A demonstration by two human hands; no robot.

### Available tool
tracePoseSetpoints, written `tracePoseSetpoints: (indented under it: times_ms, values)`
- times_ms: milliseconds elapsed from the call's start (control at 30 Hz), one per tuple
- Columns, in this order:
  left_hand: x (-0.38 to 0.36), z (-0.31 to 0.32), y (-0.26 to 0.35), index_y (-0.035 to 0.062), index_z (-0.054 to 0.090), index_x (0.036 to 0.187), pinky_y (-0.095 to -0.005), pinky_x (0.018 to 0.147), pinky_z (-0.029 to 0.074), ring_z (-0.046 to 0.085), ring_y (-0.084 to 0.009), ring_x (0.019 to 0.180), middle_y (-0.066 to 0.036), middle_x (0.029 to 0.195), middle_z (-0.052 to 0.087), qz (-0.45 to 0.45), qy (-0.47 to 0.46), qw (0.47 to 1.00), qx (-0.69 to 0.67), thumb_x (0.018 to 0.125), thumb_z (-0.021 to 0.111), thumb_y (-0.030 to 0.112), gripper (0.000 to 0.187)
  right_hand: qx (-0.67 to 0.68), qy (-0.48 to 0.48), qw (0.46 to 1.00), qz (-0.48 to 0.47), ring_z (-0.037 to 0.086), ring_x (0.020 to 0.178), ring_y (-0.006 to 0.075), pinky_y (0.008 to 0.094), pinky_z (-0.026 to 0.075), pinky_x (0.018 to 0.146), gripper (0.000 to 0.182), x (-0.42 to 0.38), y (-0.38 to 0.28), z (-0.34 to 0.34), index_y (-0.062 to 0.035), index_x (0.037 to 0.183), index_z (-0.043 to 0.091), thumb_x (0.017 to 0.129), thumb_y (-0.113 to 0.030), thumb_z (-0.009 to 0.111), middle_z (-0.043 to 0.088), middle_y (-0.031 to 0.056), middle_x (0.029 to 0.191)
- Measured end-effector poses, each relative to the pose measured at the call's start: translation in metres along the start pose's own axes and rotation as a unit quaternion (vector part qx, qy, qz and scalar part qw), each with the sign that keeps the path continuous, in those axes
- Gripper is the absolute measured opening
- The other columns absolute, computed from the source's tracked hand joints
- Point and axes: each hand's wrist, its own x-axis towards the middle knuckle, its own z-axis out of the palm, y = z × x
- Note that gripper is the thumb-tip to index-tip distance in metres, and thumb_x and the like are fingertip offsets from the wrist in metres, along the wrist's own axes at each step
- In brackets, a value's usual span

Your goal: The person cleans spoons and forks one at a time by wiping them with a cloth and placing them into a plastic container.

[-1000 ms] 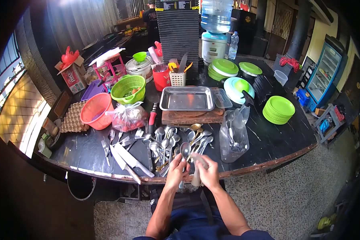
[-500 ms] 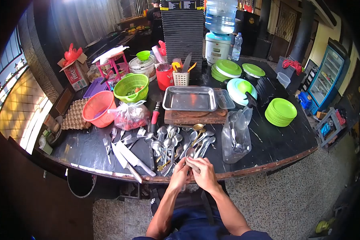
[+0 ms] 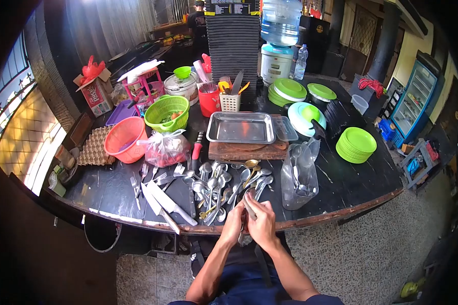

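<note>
At the table's front edge, my left hand (image 3: pixel 232 224) and my right hand (image 3: pixel 262 222) are close together, fingers closed around a metal spoon (image 3: pixel 250 193). Its bowl end points up and away from me; the fingers cover much of the rest. Something greyish also shows between the hands, too covered to name. Just beyond my hands lies a loose heap of spoons (image 3: pixel 212 183). To the right, a clear plastic bag (image 3: pixel 296 195) has several spoons in it. Left of the heap are two large knives (image 3: pixel 170 203) and several forks (image 3: pixel 136 186).
A metal tray (image 3: pixel 240 140) rests on a wooden board (image 3: pixel 224 152). Behind it stand a cutlery basket (image 3: pixel 230 102) and a red cup (image 3: pixel 208 104). Green plates (image 3: pixel 356 145) are stacked right. A red basin (image 3: pixel 122 152) and green colander (image 3: pixel 158 122) are left. A person (image 3: pixel 197 25) stands far back.
The spoon in my hands has turned, its bowl now showing narrower and a little further right. My right hand has shifted slightly, and both hands stay closed together.
</note>
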Motion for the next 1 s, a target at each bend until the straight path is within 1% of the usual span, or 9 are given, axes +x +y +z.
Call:
tracePoseSetpoints:
  times_ms: [33, 133, 200, 267, 400, 433, 567, 800, 1000]
  values:
    - [0.004, -0.001, -0.007, 0.0033, 0.055, 0.139, -0.0325, 0.076, 0.051, 0.062, -0.0149, 0.083, -0.007, 0.096, 0.067, 0.015, 0.025, 0.999, 0.016, 0.109, 0.029, 0.043, 0.056, 0.004, 0.001, 1.0, -0.007, 0.063, 0.086, 0.0311, 0.0372, 0.052, 0.083, 0.052, -0.001, -0.002, -0.001, -0.0027, 0.129, 0.069, 0.078, 0.008, 0.068, 0.069, 0.0176, 0.128]
    - [-0.002, 0.006, -0.01, 0.0021, 0.06, 0.13, -0.0374, 0.089, 0.05, 0.063, -0.0171, 0.089, -0.007, 0.097, 0.066, 0.092, 0.084, 0.992, 0.03, 0.111, 0.029, 0.045, 0.056, 0.022, 0.011, 0.999, -0.02, 0.062, 0.087, 0.0321, 0.0372, 0.051, 0.084, 0.051, -0.004, -0.01, -0.006, -0.0025, 0.129, 0.069, 0.078, 0.006, 0.07, 0.069, 0.018, 0.128]
    - [-0.001, 0.012, -0.011, 0.0048, 0.064, 0.12, -0.0345, 0.085, 0.051, 0.063, -0.015, 0.09, -0.007, 0.097, 0.066, 0.12, 0.133, 0.984, -0.022, 0.112, 0.034, 0.041, 0.048, 0.033, 0.021, 0.999, -0.031, 0.063, 0.088, 0.0325, 0.037, 0.051, 0.084, 0.05, 0.0, -0.014, -0.009, -0.0025, 0.128, 0.069, 0.079, 0.006, 0.07, 0.069, 0.018, 0.127]
    - [-0.012, 0.018, -0.001, 0.006, 0.064, 0.111, -0.0312, 0.083, 0.053, 0.062, -0.0125, 0.094, -0.005, 0.099, 0.064, 0.072, 0.076, 0.978, -0.181, 0.112, 0.04, 0.037, 0.039, 0.095, 0.019, 0.994, -0.041, 0.065, 0.088, 0.0325, 0.0371, 0.05, 0.085, 0.049, 0.002, -0.019, -0.01, -0.003, 0.127, 0.07, 0.079, 0.005, 0.07, 0.07, 0.0166, 0.126]
    - [-0.015, 0.028, 0.011, 0.0018, 0.059, 0.133, -0.0349, 0.096, 0.055, 0.061, -0.0175, 0.118, -0.01, 0.136, 0.062, 0.108, 0.021, 0.954, -0.279, 0.11, 0.045, 0.035, 0.043, 0.086, 0.031, 0.995, -0.04, 0.065, 0.086, 0.0318, 0.0368, 0.052, 0.082, 0.05, -0.001, -0.029, -0.009, -0.0044, 0.127, 0.07, 0.078, 0.007, 0.071, 0.072, 0.0134, 0.123]
    - [-0.012, 0.022, 0.009, 0.0001, 0.047, 0.146, -0.0418, 0.104, 0.052, 0.056, -0.0285, 0.13, -0.012, 0.147, 0.054, 0.12, 0.0, 0.954, -0.275, 0.11, 0.045, 0.033, 0.049, 0.081, 0.036, 0.995, -0.043, 0.065, 0.088, 0.031, 0.0367, 0.053, 0.081, 0.052, -0.002, -0.031, -0.008, -0.0051, 0.127, 0.07, 0.077, 0.008, 0.072, 0.072, 0.0124, 0.122]
    - [-0.014, 0.019, 0.023, 0.0002, 0.044, 0.148, -0.0471, 0.108, 0.048, 0.057, -0.0312, 0.128, -0.013, 0.146, 0.055, 0.137, 0.035, 0.954, -0.266, 0.105, 0.057, 0.026, 0.052, 0.071, 0.035, 0.996, -0.039, 0.067, 0.088, 0.0301, 0.0369, 0.056, 0.08, 0.05, -0.014, -0.026, -0.003, -0.0035, 0.121, 0.073, 0.072, 0.008, 0.076, 0.073, 0.0128, 0.118]
    - [-0.016, 0.016, 0.031, -0.0054, 0.045, 0.146, -0.0467, 0.116, 0.042, 0.056, -0.0357, 0.13, -0.022, 0.145, 0.054, 0.164, -0.024, 0.943, -0.29, 0.105, 0.053, 0.018, 0.048, 0.056, 0.079, 0.994, -0.047, 0.069, 0.09, 0.0318, 0.0385, 0.056, 0.08, 0.045, -0.015, -0.031, -0.002, -0.0013, 0.115, 0.073, 0.071, 0.009, 0.076, 0.074, 0.0144, 0.113]
    - [-0.025, 0.021, 0.036, -0.0081, 0.05, 0.143, -0.0464, 0.115, 0.043, 0.056, -0.0374, 0.132, -0.025, 0.143, 0.056, 0.166, 0.013, 0.957, -0.239, 0.103, 0.053, 0.009, 0.044, 0.06, 0.084, 0.994, -0.045, 0.068, 0.092, 0.032, 0.04, 0.055, 0.082, 0.04, -0.015, -0.028, -0.002, -0.0027, 0.113, 0.072, 0.075, 0.004, 0.08, 0.072, 0.012, 0.111]
